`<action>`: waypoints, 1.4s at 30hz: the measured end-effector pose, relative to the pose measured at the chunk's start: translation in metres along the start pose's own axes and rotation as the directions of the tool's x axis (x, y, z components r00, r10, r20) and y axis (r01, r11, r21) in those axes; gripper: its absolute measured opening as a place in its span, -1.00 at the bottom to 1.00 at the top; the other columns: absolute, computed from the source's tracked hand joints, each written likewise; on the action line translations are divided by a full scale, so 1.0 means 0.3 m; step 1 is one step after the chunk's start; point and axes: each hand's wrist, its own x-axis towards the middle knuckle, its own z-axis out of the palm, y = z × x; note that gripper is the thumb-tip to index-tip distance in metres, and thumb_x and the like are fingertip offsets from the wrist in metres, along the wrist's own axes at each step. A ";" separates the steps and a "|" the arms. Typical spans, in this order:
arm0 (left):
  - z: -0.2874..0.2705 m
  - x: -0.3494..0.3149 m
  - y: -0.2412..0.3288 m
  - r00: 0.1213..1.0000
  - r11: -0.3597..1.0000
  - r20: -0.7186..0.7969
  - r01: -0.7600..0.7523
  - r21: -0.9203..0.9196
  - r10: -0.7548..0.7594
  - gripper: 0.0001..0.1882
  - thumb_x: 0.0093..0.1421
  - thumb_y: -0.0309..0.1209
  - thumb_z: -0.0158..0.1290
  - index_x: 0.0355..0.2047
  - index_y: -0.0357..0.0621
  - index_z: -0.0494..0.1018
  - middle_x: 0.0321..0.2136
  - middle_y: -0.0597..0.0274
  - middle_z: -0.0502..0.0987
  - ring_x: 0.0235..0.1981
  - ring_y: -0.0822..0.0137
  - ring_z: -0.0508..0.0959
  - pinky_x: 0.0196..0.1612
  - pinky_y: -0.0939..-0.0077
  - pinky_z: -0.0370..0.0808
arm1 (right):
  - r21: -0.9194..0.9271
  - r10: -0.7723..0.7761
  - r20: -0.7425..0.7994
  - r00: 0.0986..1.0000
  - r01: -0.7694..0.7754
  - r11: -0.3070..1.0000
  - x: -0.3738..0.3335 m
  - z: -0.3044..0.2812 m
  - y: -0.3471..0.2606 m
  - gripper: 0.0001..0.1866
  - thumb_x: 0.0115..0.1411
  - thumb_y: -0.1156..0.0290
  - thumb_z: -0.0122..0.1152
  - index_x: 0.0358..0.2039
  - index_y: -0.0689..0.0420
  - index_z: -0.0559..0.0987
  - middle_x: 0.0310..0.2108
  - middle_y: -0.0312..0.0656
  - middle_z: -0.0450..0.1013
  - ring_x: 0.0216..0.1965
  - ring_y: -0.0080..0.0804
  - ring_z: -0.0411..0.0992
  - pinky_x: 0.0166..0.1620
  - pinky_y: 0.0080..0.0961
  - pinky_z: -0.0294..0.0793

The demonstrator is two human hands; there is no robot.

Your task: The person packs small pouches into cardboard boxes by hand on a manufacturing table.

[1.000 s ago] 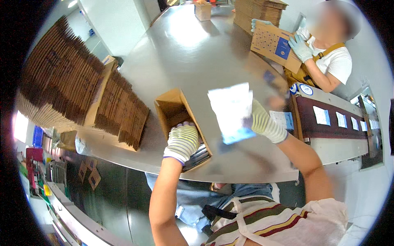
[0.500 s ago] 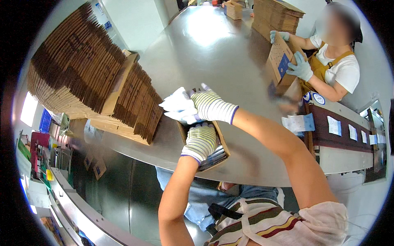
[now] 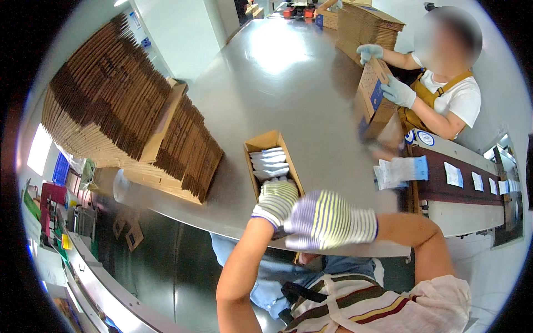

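An open brown cardboard box (image 3: 295, 171) stands on the metal table in front of me, its long side running away from me. Several white packets (image 3: 269, 161) stand in a row in its far part. My left hand (image 3: 276, 200), in a striped glove, reaches into the box's near part, with its fingers stretched against the nearest packet. What lies under that palm is hidden. My right hand (image 3: 332, 221), gloved alike, is just right of the left one, by the box's near end. It is smeared by motion, so its fingers cannot be made out.
Tall stacks of flattened cardboard boxes (image 3: 119, 105) rise at the left. Right of me, a dark conveyor belt (image 3: 436, 175) carries spaced packets, with a small pile of packets (image 3: 397, 171) at its end. Across the table a co-worker's gloved hands (image 3: 398, 91) hold another box (image 3: 373, 91).
My right hand has come from the box's far end back toward me and off the white packets. Those packets now stand inside the box. The left hand has shifted slightly toward me.
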 end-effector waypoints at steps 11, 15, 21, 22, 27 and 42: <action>-0.509 -0.125 -0.081 0.879 0.967 -0.452 -0.225 -0.116 0.151 -0.69 0.06 -0.36 0.00 -0.20 -0.25 0.41 -0.28 -0.08 0.49 -0.24 -0.05 0.48 -0.10 0.18 0.41 | -0.059 0.178 -0.073 0.981 -0.183 0.981 0.052 0.226 0.246 -0.63 0.13 0.34 -0.11 -0.01 0.05 0.33 -0.25 0.05 0.41 -0.23 -0.12 0.44 -0.30 -0.16 0.48; -0.673 -0.134 -0.219 0.779 0.945 -0.612 0.078 0.316 0.141 -0.65 -0.02 -0.39 0.02 -0.17 -0.21 0.42 -0.12 -0.01 0.40 0.07 -0.01 0.31 0.09 0.17 0.27 | -0.811 0.366 -0.247 0.897 -0.398 0.429 0.198 0.191 0.884 -0.66 0.17 0.31 -0.15 -0.08 0.15 0.41 -0.23 -0.04 0.44 -0.15 -0.15 0.38 -0.13 -0.20 0.32; -1.043 -0.264 -0.472 0.472 0.523 -0.854 0.681 0.512 0.220 -0.59 0.03 -0.48 -0.02 -0.05 -0.15 0.36 -0.01 0.05 0.38 0.14 0.00 0.25 0.19 0.17 0.20 | -0.546 0.541 0.257 0.801 -0.341 0.765 0.361 0.173 0.700 -0.37 -0.01 0.10 0.17 0.03 0.19 0.37 0.03 0.04 0.31 0.08 -0.11 0.26 0.13 -0.13 0.15; -1.094 -0.266 -0.517 0.419 0.422 -0.888 0.782 0.458 0.187 -0.59 0.08 -0.40 -0.03 -0.02 -0.14 0.34 0.02 0.01 0.36 0.14 -0.01 0.25 0.18 0.15 0.20 | -0.489 0.510 0.343 0.789 -0.314 0.814 0.313 0.186 0.635 -0.40 0.04 0.10 0.12 0.04 0.19 0.36 0.05 0.05 0.30 0.10 -0.07 0.23 0.16 -0.12 0.12; -1.259 -0.318 -0.513 0.294 0.257 -0.789 0.950 0.178 -0.540 -0.53 0.22 -0.10 -0.13 -0.01 -0.18 0.32 -0.26 -0.08 0.53 -0.26 -0.04 0.55 -0.14 0.08 0.46 | -0.222 0.455 0.577 0.679 -0.405 0.887 0.018 0.255 0.478 -0.39 0.09 0.03 0.11 0.10 0.06 0.32 0.14 -0.04 0.22 0.16 -0.06 0.18 0.18 -0.15 0.14; -1.226 -0.397 -0.717 0.303 0.408 -0.952 0.866 0.289 0.031 -0.72 0.16 -0.23 0.00 -0.17 -0.08 0.43 -0.19 -0.06 0.48 -0.17 -0.01 0.48 -0.10 0.19 0.43 | -0.246 0.532 0.428 0.730 -0.473 0.846 -0.214 -0.075 0.344 -0.44 0.13 0.01 0.07 0.05 0.11 0.36 0.03 -0.05 0.32 0.04 -0.06 0.31 0.12 -0.19 0.25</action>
